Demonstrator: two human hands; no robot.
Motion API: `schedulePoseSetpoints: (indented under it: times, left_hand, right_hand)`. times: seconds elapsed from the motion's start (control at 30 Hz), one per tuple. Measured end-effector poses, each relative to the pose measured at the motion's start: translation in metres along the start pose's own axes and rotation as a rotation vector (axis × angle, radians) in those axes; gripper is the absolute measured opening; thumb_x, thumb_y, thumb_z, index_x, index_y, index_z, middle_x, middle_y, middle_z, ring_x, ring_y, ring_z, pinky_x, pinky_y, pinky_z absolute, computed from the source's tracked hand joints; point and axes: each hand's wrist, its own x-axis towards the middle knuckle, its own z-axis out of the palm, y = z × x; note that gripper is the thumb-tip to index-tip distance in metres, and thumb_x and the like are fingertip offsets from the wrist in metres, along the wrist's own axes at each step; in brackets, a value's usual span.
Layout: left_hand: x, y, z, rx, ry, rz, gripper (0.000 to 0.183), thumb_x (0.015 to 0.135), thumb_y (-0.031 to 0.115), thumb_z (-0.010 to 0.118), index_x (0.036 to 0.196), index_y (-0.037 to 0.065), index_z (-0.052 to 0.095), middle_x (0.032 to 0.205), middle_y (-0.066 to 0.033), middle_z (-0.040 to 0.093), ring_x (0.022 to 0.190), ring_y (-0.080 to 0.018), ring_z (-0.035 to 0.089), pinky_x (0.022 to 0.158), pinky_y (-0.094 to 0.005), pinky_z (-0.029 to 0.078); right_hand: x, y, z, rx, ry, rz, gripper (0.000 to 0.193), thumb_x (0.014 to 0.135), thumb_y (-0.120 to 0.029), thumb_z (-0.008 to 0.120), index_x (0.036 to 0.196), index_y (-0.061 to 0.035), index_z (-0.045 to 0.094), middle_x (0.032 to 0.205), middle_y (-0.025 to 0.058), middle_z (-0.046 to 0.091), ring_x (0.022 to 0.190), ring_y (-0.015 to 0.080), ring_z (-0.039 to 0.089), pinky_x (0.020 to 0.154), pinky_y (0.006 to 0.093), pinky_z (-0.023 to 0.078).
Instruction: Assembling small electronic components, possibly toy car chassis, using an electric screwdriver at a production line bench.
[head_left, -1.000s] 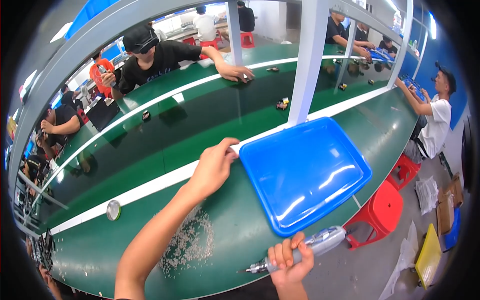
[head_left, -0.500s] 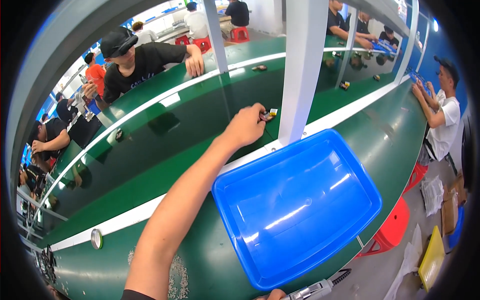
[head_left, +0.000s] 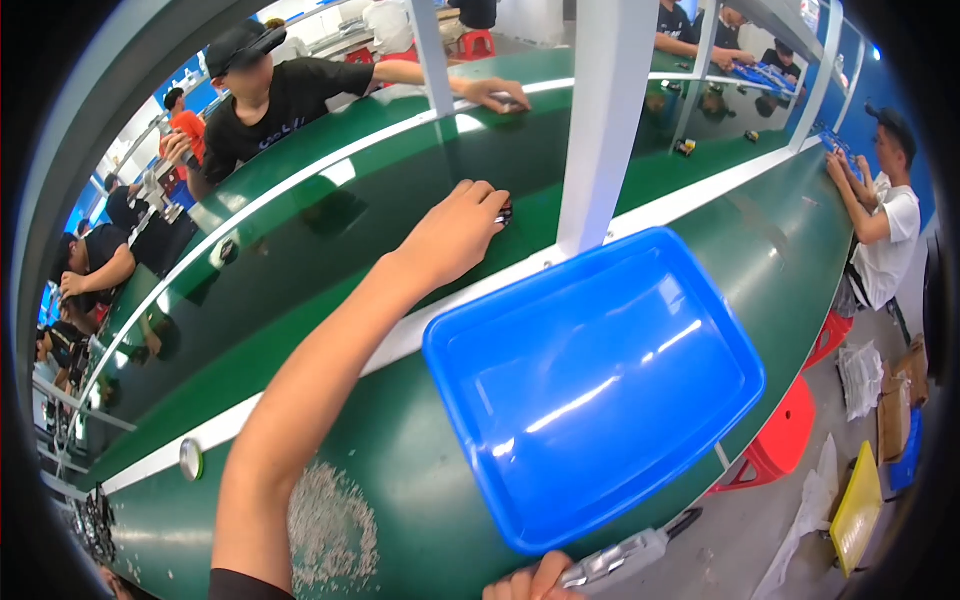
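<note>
My left hand [head_left: 455, 232] reaches out over the green belt, fingers curled round a small dark part [head_left: 505, 214]. Only a shiny edge of that part shows past the fingertips. At the lower edge, my right hand [head_left: 533, 580] is closed on a grey handheld tool [head_left: 615, 558] with a dark cord; its exact kind is not clear. Between the two hands lies a shallow blue tray [head_left: 620, 400] with nothing in it. Many tiny pale pieces [head_left: 335, 530] are scattered on the green table beside my left forearm.
A white post [head_left: 598, 130] rises behind the tray. Small parts with yellow bits [head_left: 685, 147] sit farther along the belt. A round tin [head_left: 191, 459] stands at left. Across the belt, a co-worker's hand [head_left: 495, 95] touches a small object. A red stool [head_left: 785, 430] is at right.
My left hand has drawn the small part leftward along the belt. The co-worker's arm opposite has stretched to the right. More of my right hand now shows.
</note>
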Motion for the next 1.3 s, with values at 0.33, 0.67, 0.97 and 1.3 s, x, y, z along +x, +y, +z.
schedulePoseSetpoints:
  times: [0.33,0.67,0.97,1.3]
  left_hand:
    - [-0.261,0.164,-0.084,-0.227,-0.178,-0.001,0.052,0.068,-0.004,0.068,0.119,-0.006,0.054,0.119,-0.0189,0.052,0.096,-0.0347,0.055,0.082,-0.0408,0.048]
    - [-0.309,0.213,-0.074,-0.196,-0.092,-0.016,0.036,0.07,-0.001,0.062,0.104,-0.01,0.06,0.111,-0.0158,0.058,0.095,-0.0268,0.056,0.076,-0.0346,0.053]
    - [-0.313,0.22,-0.062,-0.05,0.03,0.197,0.039,0.062,-0.001,0.065,0.099,-0.01,0.063,0.104,-0.0203,0.063,0.077,-0.0253,0.06,0.057,-0.0319,0.053]
    - [-0.316,0.221,-0.062,-0.008,0.023,0.239,0.045,0.054,0.002,0.064,0.096,-0.014,0.061,0.102,-0.024,0.061,0.077,-0.0274,0.061,0.058,-0.0321,0.053]
  right_hand:
    - [-0.014,-0.006,-0.01,-0.252,-0.03,-0.02,0.019,0.092,-0.024,0.047,0.083,-0.008,0.043,0.05,0.0003,0.038,0.043,0.0128,0.038,0.049,0.0307,0.04]
    - [-0.057,0.026,-0.015,-0.3,-0.089,-0.007,0.017,0.095,-0.022,0.041,0.086,-0.0084,0.045,0.052,-0.0003,0.039,0.043,0.0117,0.04,0.051,0.029,0.04]
    - [-0.061,0.048,-0.006,-0.404,0.162,-0.029,0.016,0.092,-0.021,0.043,0.083,-0.0084,0.046,0.049,0.0,0.037,0.04,0.0118,0.037,0.048,0.0291,0.038]
    - [-0.055,0.048,-0.012,-0.369,0.207,-0.041,0.012,0.091,-0.014,0.044,0.086,-0.0041,0.048,0.05,0.0031,0.04,0.043,0.0147,0.042,0.048,0.0301,0.039]
